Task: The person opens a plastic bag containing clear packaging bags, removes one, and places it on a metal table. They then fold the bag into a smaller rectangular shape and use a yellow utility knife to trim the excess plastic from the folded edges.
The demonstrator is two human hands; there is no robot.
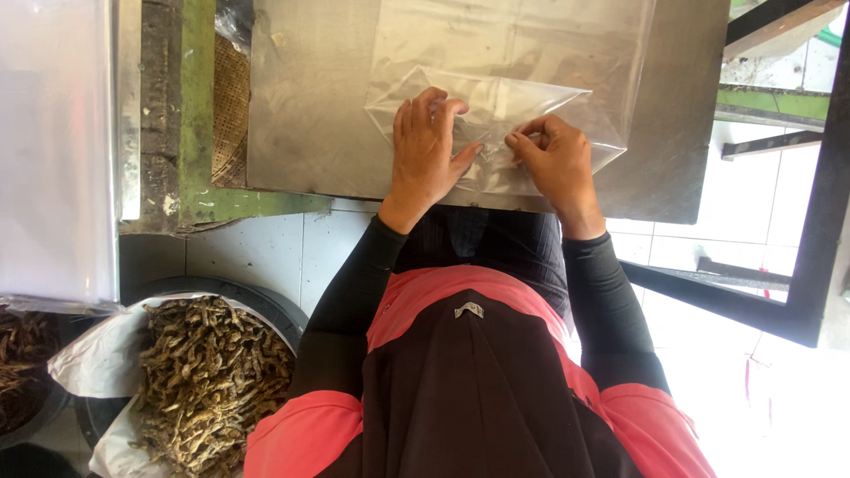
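Two hands are seen on a clear plastic bag (531, 102) that lies flat on a grey metal tabletop (301, 106). Left hand (428, 146) is laid palm down on the bag's left part, fingers (431, 104) spread a little and pressed flat, nothing gripped. Right hand (556, 159) is placed just beside it, to the right, fingers curled narrow, thumb and forefinger pinched on the bag's film near its middle. Both hands nearly meet at the thumbs.

Bag is found at the near edge of the tabletop, right in front of the person. A second, larger clear plastic sheet (513, 35) is seen under or behind it, reaching toward the far edge; whether the two are joined cannot be told.

Black sleeves (611, 301) are worn down to the wrists, over a red and black garment.

Lower left, on the white tiled floor (257, 252), a round dark tub (266, 305) is lined with white plastic and filled with small dried fish (212, 381). A further dark container with similar brown contents is cut off at the left edge. A stack of clear sheets (53, 150) is seen upper left, beside a green-painted frame (197, 115). A black metal frame (815, 221) runs down the right side.
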